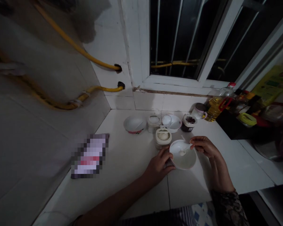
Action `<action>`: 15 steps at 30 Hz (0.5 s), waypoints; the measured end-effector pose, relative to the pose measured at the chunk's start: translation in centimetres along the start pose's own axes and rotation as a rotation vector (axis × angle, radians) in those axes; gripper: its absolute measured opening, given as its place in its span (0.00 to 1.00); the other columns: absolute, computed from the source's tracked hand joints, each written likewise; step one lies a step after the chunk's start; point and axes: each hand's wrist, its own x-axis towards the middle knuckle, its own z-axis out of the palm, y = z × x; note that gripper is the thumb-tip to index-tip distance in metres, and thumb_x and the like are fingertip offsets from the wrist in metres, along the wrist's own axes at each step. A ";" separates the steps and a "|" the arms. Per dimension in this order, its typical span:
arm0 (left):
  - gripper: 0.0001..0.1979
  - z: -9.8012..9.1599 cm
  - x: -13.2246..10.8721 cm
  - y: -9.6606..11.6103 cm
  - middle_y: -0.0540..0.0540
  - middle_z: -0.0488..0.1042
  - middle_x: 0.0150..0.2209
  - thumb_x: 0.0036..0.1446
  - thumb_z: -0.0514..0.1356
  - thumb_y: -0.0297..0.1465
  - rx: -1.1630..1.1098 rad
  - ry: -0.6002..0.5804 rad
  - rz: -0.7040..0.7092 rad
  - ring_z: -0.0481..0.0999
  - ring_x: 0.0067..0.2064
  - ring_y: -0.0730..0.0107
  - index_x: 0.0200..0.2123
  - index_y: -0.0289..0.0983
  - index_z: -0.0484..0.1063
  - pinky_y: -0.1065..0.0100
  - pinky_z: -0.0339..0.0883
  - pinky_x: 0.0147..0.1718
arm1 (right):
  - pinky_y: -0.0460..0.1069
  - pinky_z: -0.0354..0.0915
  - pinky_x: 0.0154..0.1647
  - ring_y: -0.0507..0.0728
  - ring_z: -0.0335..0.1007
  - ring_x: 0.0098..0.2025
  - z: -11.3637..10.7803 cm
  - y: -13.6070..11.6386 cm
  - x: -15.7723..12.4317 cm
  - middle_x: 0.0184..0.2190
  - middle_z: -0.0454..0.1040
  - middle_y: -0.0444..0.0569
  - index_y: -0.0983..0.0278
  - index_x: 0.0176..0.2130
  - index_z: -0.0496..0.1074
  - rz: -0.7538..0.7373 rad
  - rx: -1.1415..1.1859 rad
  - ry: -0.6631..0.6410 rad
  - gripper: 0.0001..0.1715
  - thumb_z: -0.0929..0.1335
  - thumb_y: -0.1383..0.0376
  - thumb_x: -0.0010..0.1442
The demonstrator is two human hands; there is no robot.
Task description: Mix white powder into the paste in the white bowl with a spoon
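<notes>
Both hands work at the near middle of the white tiled counter (134, 179), seen here from the head camera. The left hand (158, 164) is curled, gripping the left side of a shallow white bowl (186, 162), and the right hand (204, 147) is closed in a pinch on the handle of a white plastic spoon (183, 151), whose head lies inside the bowl. The bowl sits between the hands, touching both. Just beyond it to the left stands a plastic tub with a cream rim (163, 137). Along the far wall, from left to right, are a white bowl with a red pattern (135, 124), a lidded plastic tub (153, 123), another white bowl (172, 123), an open jar of dark food (188, 123) and a small mug (199, 110). Farther right stands a bottle of yellow cooking oil (214, 109). Yellow gas hoses (77, 44) run along the left wall beneath a barred window (174, 37).
</notes>
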 end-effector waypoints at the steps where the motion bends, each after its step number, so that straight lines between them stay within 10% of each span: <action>1: 0.10 0.0 0.0 0.0 0.42 0.61 0.56 0.55 0.63 0.33 0.001 0.000 0.002 0.72 0.48 0.63 0.40 0.39 0.66 0.66 0.70 0.42 | 0.43 0.33 0.14 0.41 0.41 0.11 0.0 0.0 0.0 0.15 0.74 0.47 0.68 0.23 0.73 -0.002 0.005 0.006 0.11 0.73 0.66 0.33; 9: 0.10 -0.1 0.0 0.2 0.43 0.61 0.55 0.55 0.63 0.32 -0.009 0.004 0.010 0.71 0.50 0.63 0.39 0.40 0.66 0.67 0.70 0.42 | 0.42 0.37 0.13 0.41 0.43 0.12 1.1 -0.2 0.7 0.18 0.75 0.48 0.68 0.25 0.73 -0.130 0.102 0.125 0.15 0.75 0.63 0.34; 15: 0.10 -0.1 0.1 0.0 0.43 0.61 0.55 0.55 0.63 0.33 -0.007 0.010 0.025 0.72 0.47 0.64 0.39 0.40 0.66 0.67 0.69 0.41 | 0.44 0.51 0.14 0.46 0.53 0.14 4.8 -0.4 1.1 0.21 0.76 0.46 0.65 0.29 0.73 -0.587 -0.091 0.380 0.13 0.71 0.57 0.49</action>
